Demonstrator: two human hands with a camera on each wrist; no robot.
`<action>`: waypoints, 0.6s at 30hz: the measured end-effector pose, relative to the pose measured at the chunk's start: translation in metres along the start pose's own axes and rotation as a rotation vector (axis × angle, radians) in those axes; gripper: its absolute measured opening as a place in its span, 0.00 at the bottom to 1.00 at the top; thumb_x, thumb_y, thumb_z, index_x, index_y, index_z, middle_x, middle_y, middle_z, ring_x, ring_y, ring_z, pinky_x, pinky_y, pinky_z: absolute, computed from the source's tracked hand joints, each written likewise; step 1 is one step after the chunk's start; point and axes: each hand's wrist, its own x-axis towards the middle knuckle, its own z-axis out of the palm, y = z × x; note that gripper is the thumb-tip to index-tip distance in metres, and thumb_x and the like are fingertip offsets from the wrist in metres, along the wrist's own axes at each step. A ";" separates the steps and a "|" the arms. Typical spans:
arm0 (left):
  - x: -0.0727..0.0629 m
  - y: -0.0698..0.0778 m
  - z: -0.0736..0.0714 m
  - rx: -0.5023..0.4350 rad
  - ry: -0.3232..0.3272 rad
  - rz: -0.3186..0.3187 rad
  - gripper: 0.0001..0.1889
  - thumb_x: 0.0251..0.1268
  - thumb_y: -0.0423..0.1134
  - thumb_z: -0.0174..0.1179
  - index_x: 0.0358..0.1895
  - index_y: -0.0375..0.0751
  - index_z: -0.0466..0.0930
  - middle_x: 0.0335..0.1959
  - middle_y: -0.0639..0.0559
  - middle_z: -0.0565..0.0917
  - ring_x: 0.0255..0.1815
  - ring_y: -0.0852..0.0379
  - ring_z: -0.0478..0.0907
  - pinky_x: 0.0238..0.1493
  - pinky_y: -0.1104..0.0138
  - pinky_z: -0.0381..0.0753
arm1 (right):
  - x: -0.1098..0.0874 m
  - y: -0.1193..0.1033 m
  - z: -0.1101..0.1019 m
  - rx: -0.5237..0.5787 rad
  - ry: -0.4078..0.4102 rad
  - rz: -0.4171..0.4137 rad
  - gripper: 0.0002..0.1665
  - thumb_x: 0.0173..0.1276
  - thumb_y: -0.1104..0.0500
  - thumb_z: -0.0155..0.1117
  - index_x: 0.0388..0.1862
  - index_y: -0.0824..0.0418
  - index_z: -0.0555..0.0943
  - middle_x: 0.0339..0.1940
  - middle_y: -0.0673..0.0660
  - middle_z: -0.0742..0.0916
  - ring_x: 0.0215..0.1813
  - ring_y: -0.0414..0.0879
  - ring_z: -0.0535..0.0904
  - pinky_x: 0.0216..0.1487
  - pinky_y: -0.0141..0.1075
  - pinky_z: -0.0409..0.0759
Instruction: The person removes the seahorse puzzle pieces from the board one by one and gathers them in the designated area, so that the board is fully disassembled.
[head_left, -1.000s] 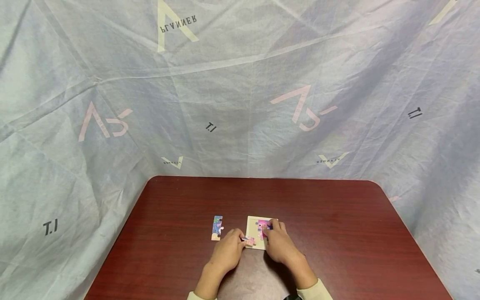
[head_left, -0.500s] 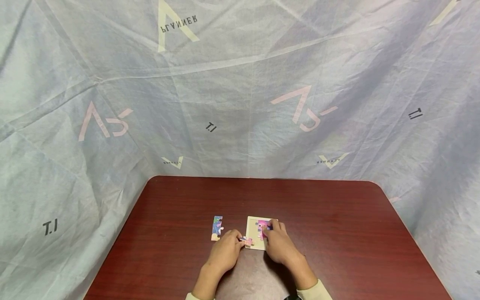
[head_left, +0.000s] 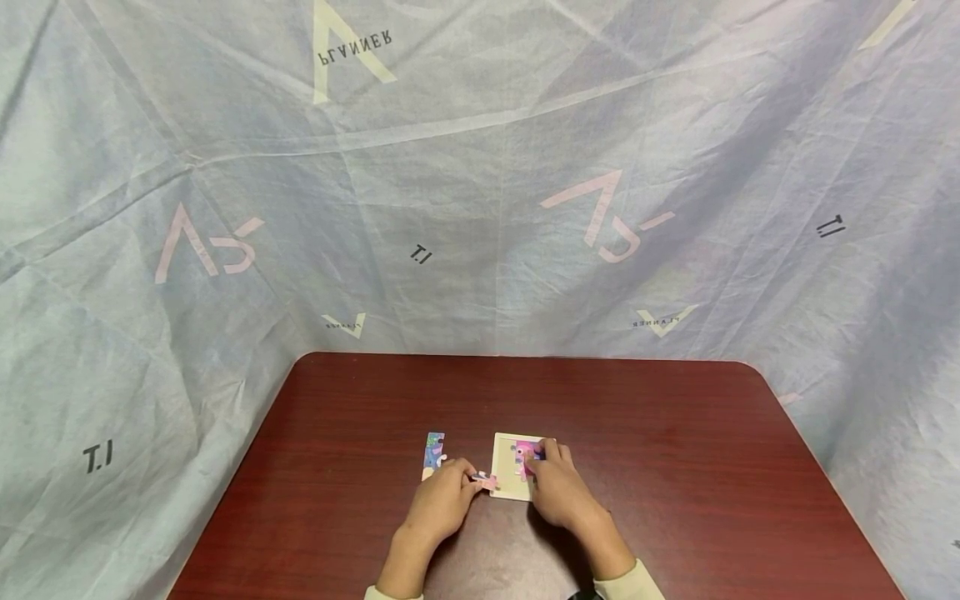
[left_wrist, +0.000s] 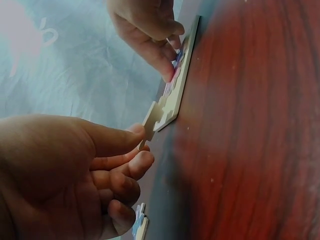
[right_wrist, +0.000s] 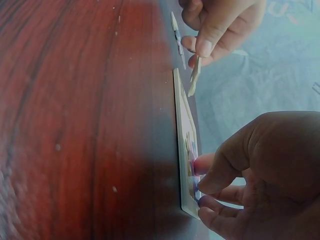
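Note:
Between thumb and fingers my left hand (head_left: pixel 441 502) pinches a pink puzzle piece (head_left: pixel 487 482), tilted at the near left corner of a pale puzzle tray (head_left: pixel 505 458). In the left wrist view the pale edge of this piece (left_wrist: pixel 149 120) shows beside the tray. My right hand (head_left: pixel 562 490) lies over the tray's right side, its bent fingers and thumb holding pink and purple puzzle pieces (head_left: pixel 522 452) there. That hand hides part of these pieces. Left of the tray, a joined strip of blue puzzle pieces (head_left: pixel 432 452) lies on the table, its near end covered by my left hand.
The dark red wooden table (head_left: pixel 637 433) extends around the tray on every side. A pale printed cloth (head_left: pixel 480 183) hangs behind the table and along its sides.
My left hand has drawn back leftward with the pink piece, from over the tray's near left corner to its edge, and now covers part of the blue strip. The right hand stays put.

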 end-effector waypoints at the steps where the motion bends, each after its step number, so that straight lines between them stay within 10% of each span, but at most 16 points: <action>1: 0.000 -0.001 0.000 -0.004 -0.002 -0.006 0.08 0.72 0.43 0.67 0.42 0.42 0.83 0.31 0.58 0.80 0.29 0.66 0.75 0.31 0.67 0.74 | 0.000 0.000 0.000 0.003 -0.002 0.003 0.19 0.65 0.70 0.64 0.54 0.68 0.88 0.60 0.67 0.79 0.64 0.66 0.73 0.66 0.57 0.77; 18: -0.001 -0.013 -0.008 0.005 0.049 -0.027 0.07 0.67 0.40 0.71 0.41 0.42 0.85 0.30 0.57 0.79 0.30 0.66 0.74 0.31 0.67 0.73 | 0.002 -0.002 0.000 0.001 -0.030 0.015 0.23 0.63 0.71 0.64 0.58 0.69 0.87 0.61 0.67 0.78 0.65 0.65 0.72 0.67 0.57 0.76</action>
